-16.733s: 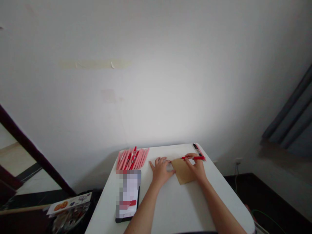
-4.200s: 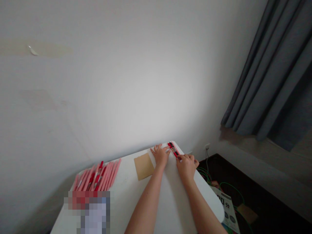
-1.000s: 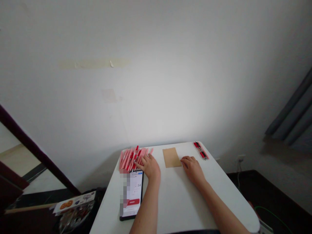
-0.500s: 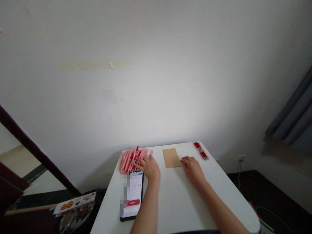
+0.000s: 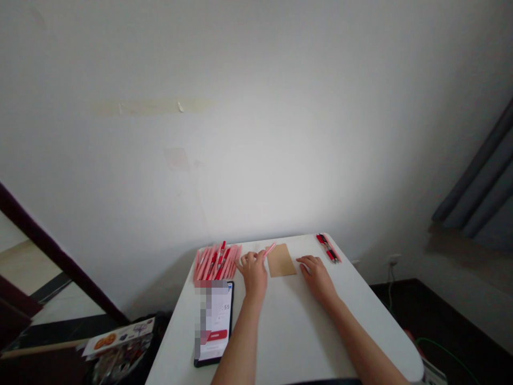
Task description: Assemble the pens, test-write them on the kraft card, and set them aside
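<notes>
In my left hand [image 5: 254, 271] is a pink pen [image 5: 270, 249], its end sticking out to the upper right over a corner of a brown paper piece [image 5: 281, 261]. The fingers close round it, hiding its lower part. Left of this hand lies a pile of pink and red pens [image 5: 216, 262]. My right hand [image 5: 315, 271] rests on the table just right of the brown paper, fingers loosely stretched and nothing visible in them. Several red, black and pink pens [image 5: 328, 248] lie side by side at the far right corner.
A phone [image 5: 218, 321] with a lit screen lies on the white table [image 5: 296, 331] below the pen pile. The wall [image 5: 264, 133] stands right behind the table. A dark bag or bin [image 5: 124, 353] with packaging sits on the floor at left.
My left hand has moved right, away from the pen pile, and now carries a pink pen to the brown paper. My right hand has stayed almost where it was.
</notes>
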A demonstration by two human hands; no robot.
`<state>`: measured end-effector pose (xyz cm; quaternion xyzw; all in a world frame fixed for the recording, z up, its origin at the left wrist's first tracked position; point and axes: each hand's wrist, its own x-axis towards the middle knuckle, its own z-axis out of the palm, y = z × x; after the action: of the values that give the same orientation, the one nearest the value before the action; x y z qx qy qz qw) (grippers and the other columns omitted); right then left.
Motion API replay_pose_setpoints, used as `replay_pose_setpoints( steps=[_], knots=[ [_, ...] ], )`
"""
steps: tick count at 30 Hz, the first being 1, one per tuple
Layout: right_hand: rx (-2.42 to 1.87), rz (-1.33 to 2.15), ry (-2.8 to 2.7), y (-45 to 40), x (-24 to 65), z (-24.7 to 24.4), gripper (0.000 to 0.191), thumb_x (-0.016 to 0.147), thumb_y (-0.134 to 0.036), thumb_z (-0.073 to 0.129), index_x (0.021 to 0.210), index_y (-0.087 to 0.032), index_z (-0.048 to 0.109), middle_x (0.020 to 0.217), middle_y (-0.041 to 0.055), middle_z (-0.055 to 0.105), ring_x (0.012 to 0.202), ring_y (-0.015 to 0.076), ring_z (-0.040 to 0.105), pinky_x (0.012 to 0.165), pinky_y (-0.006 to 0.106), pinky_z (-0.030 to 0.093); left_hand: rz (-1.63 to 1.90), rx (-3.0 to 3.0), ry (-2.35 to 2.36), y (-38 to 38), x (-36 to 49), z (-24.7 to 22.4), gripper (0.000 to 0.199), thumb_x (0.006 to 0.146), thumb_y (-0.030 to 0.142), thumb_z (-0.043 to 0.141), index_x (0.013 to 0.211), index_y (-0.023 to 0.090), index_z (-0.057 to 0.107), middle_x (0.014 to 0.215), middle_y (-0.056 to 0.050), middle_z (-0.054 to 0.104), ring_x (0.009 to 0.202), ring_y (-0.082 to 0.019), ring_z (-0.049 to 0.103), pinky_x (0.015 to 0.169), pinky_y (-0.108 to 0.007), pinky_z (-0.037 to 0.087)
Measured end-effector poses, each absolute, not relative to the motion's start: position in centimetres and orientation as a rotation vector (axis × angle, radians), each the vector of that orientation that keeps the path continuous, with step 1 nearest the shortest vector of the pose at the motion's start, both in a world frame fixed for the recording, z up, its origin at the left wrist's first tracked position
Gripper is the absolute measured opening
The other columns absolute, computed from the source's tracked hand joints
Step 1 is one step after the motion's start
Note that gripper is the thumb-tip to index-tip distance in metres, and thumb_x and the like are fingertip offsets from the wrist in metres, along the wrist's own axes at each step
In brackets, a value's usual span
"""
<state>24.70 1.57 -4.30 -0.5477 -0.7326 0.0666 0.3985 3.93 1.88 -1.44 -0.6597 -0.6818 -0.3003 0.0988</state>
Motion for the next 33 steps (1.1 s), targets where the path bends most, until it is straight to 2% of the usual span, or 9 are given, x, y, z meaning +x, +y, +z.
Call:
replay_pose_setpoints(
  steps=[11, 20, 27, 33],
  knots=[
    [-1.309, 0.054, -1.786, 2.0, 24.8, -4.7, 0.033, 0.091, -0.034, 0.050, 0.119, -0.024, 0.063, 0.113, 0.0082, 0.064, 0.105, 0.0229, 0.051, 0.093, 0.039, 0.044, -0.888, -2.351, -1.808, 1.3, 5.4, -1.8, 0.042, 0.086, 0.014, 0.048, 0.115, 0.041, 0.061, 0.106, -0.002, 0.058, 0.110, -0.021, 0.045, 0.112, -0.063, 0.011],
    [-1.404, 0.100, -1.884, 1.9, 24.7, -4.6, 0.028, 0.090, -0.037, 0.050, 0.108, -0.027, 0.070, 0.092, 0.0067, 0.071, 0.096, 0.0234, 0.056, 0.085, 0.037, 0.042, -0.854, -2.441, -1.728, 0.9, 5.7, -1.5, 0.039, 0.088, 0.018, 0.046, 0.114, 0.042, 0.062, 0.106, -0.001, 0.059, 0.109, -0.020, 0.046, 0.113, -0.062, 0.012],
    [-1.375, 0.212, -1.782, 2.2, 25.0, -4.9, 0.026, 0.088, -0.037, 0.052, 0.094, -0.026, 0.075, 0.087, 0.0081, 0.071, 0.095, 0.0243, 0.057, 0.084, 0.038, 0.045, -0.856, -2.460, -1.729, 0.7, 5.8, -1.1, 0.034, 0.090, 0.022, 0.043, 0.111, 0.040, 0.064, 0.105, -0.002, 0.058, 0.108, -0.019, 0.047, 0.113, -0.062, 0.011],
    [-1.342, 0.277, -1.687, 2.3, 25.4, -4.8, 0.027, 0.086, -0.038, 0.053, 0.089, -0.023, 0.075, 0.087, 0.0098, 0.070, 0.094, 0.0245, 0.057, 0.086, 0.037, 0.046, -0.873, -2.436, -1.707, 1.0, 5.9, -0.9, 0.028, 0.089, 0.028, 0.051, 0.112, 0.039, 0.061, 0.108, 0.001, 0.062, 0.111, -0.020, 0.048, 0.111, -0.064, 0.015]
  ],
)
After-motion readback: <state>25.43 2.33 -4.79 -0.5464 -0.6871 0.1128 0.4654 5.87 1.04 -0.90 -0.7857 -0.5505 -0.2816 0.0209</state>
